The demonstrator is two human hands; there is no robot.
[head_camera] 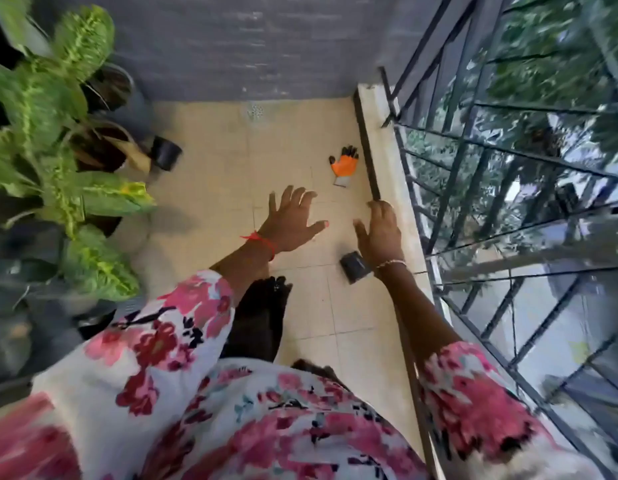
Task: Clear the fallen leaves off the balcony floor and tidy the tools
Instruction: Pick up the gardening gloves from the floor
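An orange and black work glove (342, 165) lies flat on the beige tiled balcony floor (231, 174), close to the right kerb. My left hand (291, 220) hovers over the tiles with fingers spread, holding nothing. My right hand (380, 230) is raised beside the kerb, fingers relaxed and empty. A small dark box-like object (354, 268) sits on the floor just below my right wrist. A dry brown leaf (132, 150) hangs over a pot's rim at the left. The picture is blurred.
Potted green plants (58, 140) crowd the left side, with a small black pot (165, 152) tipped beside them. A grey wall (248, 46) closes the far end. A pale kerb (390, 174) and black metal railing (491, 168) run along the right. A floor drain (255, 111) sits near the wall.
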